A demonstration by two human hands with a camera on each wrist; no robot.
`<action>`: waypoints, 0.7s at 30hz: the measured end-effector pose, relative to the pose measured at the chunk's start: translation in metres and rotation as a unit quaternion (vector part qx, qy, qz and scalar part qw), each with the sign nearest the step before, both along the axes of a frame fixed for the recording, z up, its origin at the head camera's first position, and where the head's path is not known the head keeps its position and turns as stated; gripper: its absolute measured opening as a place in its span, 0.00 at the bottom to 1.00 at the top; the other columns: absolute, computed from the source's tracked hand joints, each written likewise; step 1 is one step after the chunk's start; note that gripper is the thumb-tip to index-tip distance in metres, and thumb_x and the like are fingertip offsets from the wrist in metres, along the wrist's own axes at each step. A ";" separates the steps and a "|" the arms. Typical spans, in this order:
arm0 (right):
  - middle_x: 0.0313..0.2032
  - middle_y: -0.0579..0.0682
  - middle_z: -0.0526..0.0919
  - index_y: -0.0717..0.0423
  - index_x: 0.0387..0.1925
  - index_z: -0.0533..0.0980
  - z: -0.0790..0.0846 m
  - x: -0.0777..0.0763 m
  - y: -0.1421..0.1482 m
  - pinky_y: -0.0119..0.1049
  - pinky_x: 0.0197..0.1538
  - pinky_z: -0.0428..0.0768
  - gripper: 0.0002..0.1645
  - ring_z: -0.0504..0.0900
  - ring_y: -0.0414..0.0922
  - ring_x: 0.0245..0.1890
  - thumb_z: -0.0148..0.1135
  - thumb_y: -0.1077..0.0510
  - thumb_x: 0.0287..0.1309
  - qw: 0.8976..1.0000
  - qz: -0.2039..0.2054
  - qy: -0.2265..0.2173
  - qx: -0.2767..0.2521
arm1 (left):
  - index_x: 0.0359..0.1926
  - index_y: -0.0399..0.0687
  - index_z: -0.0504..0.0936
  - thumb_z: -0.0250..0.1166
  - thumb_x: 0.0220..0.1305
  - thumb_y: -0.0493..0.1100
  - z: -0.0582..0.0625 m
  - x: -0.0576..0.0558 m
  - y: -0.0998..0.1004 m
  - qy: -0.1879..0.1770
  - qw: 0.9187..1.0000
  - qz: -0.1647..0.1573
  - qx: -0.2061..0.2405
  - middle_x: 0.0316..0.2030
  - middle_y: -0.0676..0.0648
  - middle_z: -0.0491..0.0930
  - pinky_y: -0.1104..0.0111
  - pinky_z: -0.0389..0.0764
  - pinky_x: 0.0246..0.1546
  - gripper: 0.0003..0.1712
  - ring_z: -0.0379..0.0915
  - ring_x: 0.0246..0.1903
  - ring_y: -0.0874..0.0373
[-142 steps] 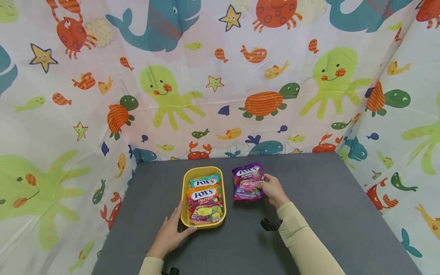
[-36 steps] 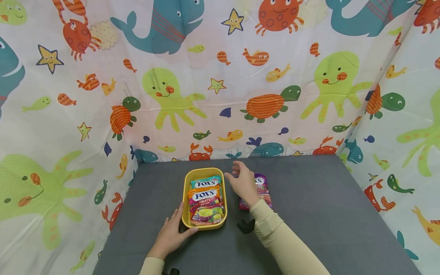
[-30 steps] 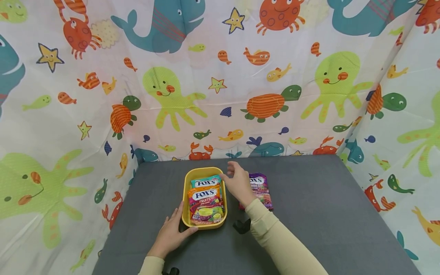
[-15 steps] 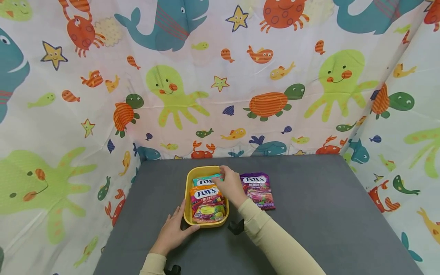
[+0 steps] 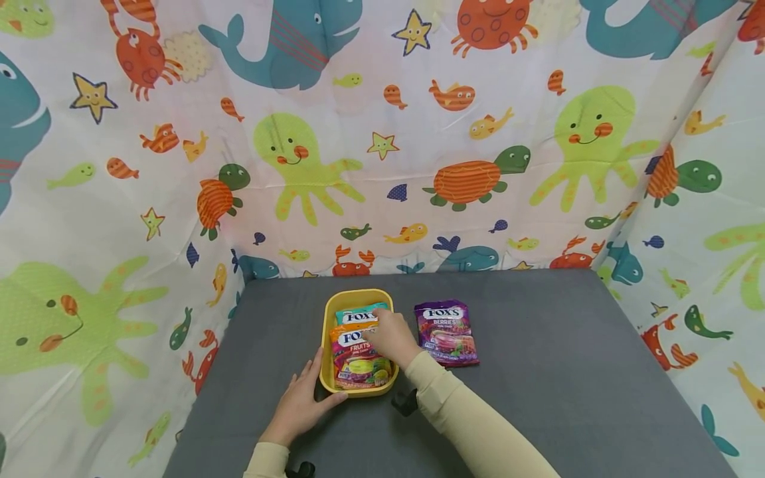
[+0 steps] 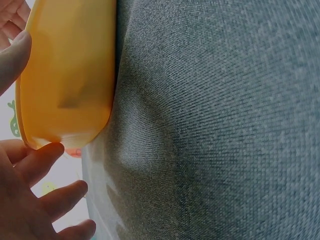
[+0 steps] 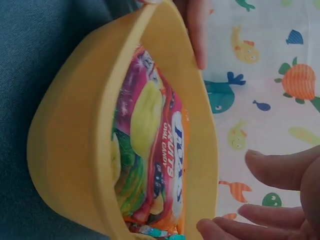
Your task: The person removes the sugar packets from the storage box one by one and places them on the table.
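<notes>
A yellow plastic tub (image 5: 363, 393) sits on the table with two Fox's candy bags inside: an orange and magenta Fruits bag (image 5: 358, 365) in front, a teal bag (image 5: 352, 315) behind it. My left hand (image 5: 299, 403) rests against the tub's near left corner, thumb at the near rim and fingers spread along the left side. Over the tub's right side reaches my right hand (image 5: 393, 337), its fingertips above the two bags. In the right wrist view, the right thumb and fingers (image 7: 270, 215) are apart with nothing between them. A purple Fox's Berries candy bag (image 5: 445, 335) lies right of the tub.
Dark grey cloth covers the table (image 5: 538, 372). White curtains (image 5: 382, 199) printed with sea animals stand at the back and along both sides. Small black wrist cameras (image 5: 405, 402) are worn at both wrists.
Earlier my right hand held the purple bag; it has let go, leaving it on the table, and moved left over the tub. My left hand has stayed at the tub.
</notes>
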State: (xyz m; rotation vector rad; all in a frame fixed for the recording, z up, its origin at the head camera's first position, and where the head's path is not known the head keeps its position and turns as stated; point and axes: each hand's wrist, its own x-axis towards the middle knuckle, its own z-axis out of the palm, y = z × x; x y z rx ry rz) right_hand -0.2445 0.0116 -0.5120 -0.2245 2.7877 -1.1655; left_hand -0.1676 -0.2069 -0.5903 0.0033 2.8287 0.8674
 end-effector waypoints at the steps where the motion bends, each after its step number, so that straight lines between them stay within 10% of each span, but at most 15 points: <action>1: 0.54 0.60 0.79 0.61 0.60 0.71 0.000 0.000 -0.001 0.47 0.48 0.83 0.35 0.82 0.51 0.48 0.68 0.48 0.55 1.000 0.005 -0.002 0.006 | 0.75 0.68 0.39 0.61 0.45 0.77 0.000 0.000 0.000 0.000 1.000 0.001 0.001 0.71 0.39 0.57 0.35 0.48 0.66 0.63 0.49 0.70 0.35; 10: 0.53 0.58 0.80 0.61 0.61 0.70 -0.008 0.002 -0.009 0.49 0.51 0.81 0.37 0.81 0.51 0.49 0.69 0.49 0.53 0.999 0.007 -0.039 0.032 | 0.75 0.69 0.38 0.60 0.45 0.78 -0.001 0.001 -0.002 0.005 1.000 -0.001 0.002 0.71 0.39 0.57 0.36 0.48 0.66 0.62 0.49 0.70 0.35; 21: 0.24 0.49 0.80 0.63 0.35 0.79 -0.017 0.003 -0.018 0.34 0.24 0.79 0.17 0.76 0.43 0.20 0.70 0.53 0.51 0.997 0.008 -0.056 0.054 | 0.75 0.65 0.40 0.61 0.45 0.77 -0.002 0.001 -0.002 0.016 1.000 -0.002 0.007 0.71 0.40 0.57 0.36 0.47 0.67 0.63 0.51 0.70 0.38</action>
